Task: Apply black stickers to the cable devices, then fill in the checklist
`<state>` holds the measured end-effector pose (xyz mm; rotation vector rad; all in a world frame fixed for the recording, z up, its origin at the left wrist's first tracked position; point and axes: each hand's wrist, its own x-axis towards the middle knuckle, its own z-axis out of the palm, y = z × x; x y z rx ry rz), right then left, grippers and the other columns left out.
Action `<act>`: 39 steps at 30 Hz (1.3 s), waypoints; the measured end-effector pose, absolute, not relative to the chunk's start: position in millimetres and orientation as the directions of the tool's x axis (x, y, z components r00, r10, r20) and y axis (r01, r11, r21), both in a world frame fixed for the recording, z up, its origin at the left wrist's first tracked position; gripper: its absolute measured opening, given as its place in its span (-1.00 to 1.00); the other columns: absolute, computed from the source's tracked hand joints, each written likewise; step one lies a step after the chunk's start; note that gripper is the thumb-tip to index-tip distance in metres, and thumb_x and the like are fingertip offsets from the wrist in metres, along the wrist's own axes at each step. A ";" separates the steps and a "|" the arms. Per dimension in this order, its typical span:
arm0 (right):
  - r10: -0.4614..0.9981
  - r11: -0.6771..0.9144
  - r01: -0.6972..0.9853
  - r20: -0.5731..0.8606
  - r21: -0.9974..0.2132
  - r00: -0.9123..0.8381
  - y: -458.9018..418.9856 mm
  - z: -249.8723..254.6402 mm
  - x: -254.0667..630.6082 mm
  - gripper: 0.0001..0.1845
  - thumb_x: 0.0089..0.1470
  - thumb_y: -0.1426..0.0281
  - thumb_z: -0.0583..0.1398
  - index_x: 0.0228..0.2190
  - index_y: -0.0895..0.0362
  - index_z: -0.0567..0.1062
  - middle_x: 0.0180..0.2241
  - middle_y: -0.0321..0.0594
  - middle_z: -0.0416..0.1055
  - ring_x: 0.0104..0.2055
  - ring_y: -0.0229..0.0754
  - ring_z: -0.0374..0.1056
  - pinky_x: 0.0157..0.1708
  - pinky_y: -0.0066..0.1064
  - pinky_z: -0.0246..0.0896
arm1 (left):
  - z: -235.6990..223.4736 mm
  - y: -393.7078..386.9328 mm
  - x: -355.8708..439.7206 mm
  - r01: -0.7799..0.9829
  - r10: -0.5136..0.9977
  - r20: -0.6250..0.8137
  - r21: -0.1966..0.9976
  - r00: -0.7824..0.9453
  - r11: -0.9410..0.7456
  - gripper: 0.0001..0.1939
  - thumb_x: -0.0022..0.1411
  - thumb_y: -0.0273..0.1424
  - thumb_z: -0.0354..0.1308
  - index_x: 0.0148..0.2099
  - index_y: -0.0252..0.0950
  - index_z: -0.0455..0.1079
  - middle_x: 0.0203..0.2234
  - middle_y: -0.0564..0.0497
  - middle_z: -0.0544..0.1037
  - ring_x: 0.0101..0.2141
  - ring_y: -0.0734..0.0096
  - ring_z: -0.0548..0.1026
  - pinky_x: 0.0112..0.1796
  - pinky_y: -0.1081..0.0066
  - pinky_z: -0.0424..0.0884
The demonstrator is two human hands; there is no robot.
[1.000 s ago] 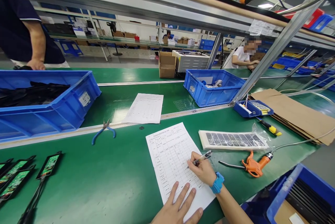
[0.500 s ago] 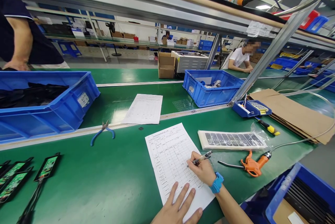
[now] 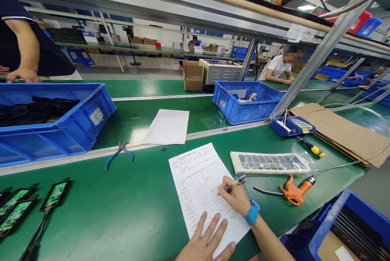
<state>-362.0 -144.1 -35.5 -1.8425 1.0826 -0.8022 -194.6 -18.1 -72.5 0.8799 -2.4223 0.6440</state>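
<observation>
A printed form (image 3: 198, 179) with a table of rows and columns lies tilted on the green bench. My right hand (image 3: 236, 200), with a blue band at the wrist, grips a pen (image 3: 236, 183) whose tip meets the form at its right side. Flat on the lower part of the paper rests my left hand (image 3: 209, 238), fingers spread. To the right of the form are a plastic-wrapped pack of dark strips (image 3: 271, 162) and an orange air blow gun (image 3: 295, 192) with its nozzle pointing at my right hand.
Blue-handled pliers (image 3: 120, 155) and a second sheet (image 3: 167, 127) lie farther back. Circuit boards in black housings (image 3: 55, 196) are at left. Blue bins (image 3: 100, 110) stand at left, behind and lower right (image 3: 317, 244). A screwdriver (image 3: 312, 147) lies near cardboard sheets (image 3: 341, 131). Two people are across the bench.
My hands, the pen and the form stay almost where they were. At far left, the other person's arm has shifted slightly right, and a second hand now shows behind the bin.
</observation>
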 end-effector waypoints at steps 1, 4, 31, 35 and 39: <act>-0.898 -0.284 -0.368 0.112 -0.885 0.425 -144.2 -35.4 -361.9 -0.69 0.09 0.25 0.10 -0.58 0.06 0.12 -0.63 -0.42 -0.01 -0.56 -0.29 -0.05 -0.53 -0.37 -0.12 | -72.3 -17.9 -194.8 -0.681 -0.455 0.577 -0.262 -0.678 0.684 -0.55 0.32 -0.26 0.09 0.24 -0.02 0.29 0.10 -0.07 0.49 0.13 0.01 0.38 0.26 -0.27 -0.25; -0.904 -0.286 -0.373 0.120 -0.883 0.410 -144.7 -35.4 -361.4 -0.69 0.09 0.25 0.09 -0.58 0.05 0.11 -0.63 -0.43 -0.02 -0.56 -0.30 -0.07 -0.53 -0.37 -0.13 | -72.5 -17.9 -195.1 -0.678 -0.441 0.591 -0.261 -0.676 0.687 -0.53 0.28 -0.26 0.15 0.23 -0.03 0.31 0.08 -0.07 0.52 0.11 0.00 0.40 0.27 -0.29 -0.27; -0.904 -0.317 -0.404 0.145 -0.858 0.401 -142.6 -33.0 -361.2 -0.71 0.07 0.26 0.06 -0.59 0.05 0.10 -0.63 -0.41 0.00 -0.57 -0.29 -0.04 -0.54 -0.37 -0.11 | -71.1 -17.0 -193.5 -0.677 -0.460 0.574 -0.242 -0.678 0.695 -0.50 0.28 -0.21 0.15 0.25 -0.04 0.29 0.11 -0.09 0.48 0.15 -0.01 0.36 0.26 -0.28 -0.29; -0.923 -0.322 -0.421 0.184 -0.848 0.337 -144.6 -33.4 -363.4 -0.69 0.09 0.25 0.05 -0.59 0.04 0.08 -0.63 -0.41 -0.02 -0.56 -0.28 -0.03 -0.52 -0.35 -0.11 | -67.7 -17.1 -193.3 -0.669 -0.452 0.562 -0.265 -0.693 0.695 -0.50 0.28 -0.18 0.14 0.25 -0.05 0.30 0.08 -0.09 0.52 0.12 -0.03 0.39 0.25 -0.31 -0.29; -0.928 -0.315 -0.426 0.181 -0.848 0.325 -146.8 -33.0 -364.3 -0.68 0.09 0.25 0.06 -0.60 0.05 0.09 -0.64 -0.41 -0.02 -0.56 -0.28 -0.03 -0.52 -0.36 -0.11 | -66.7 -18.1 -193.3 -0.669 -0.457 0.554 -0.268 -0.696 0.694 -0.53 0.30 -0.21 0.10 0.25 -0.02 0.30 0.08 -0.07 0.52 0.11 -0.02 0.39 0.24 -0.32 -0.30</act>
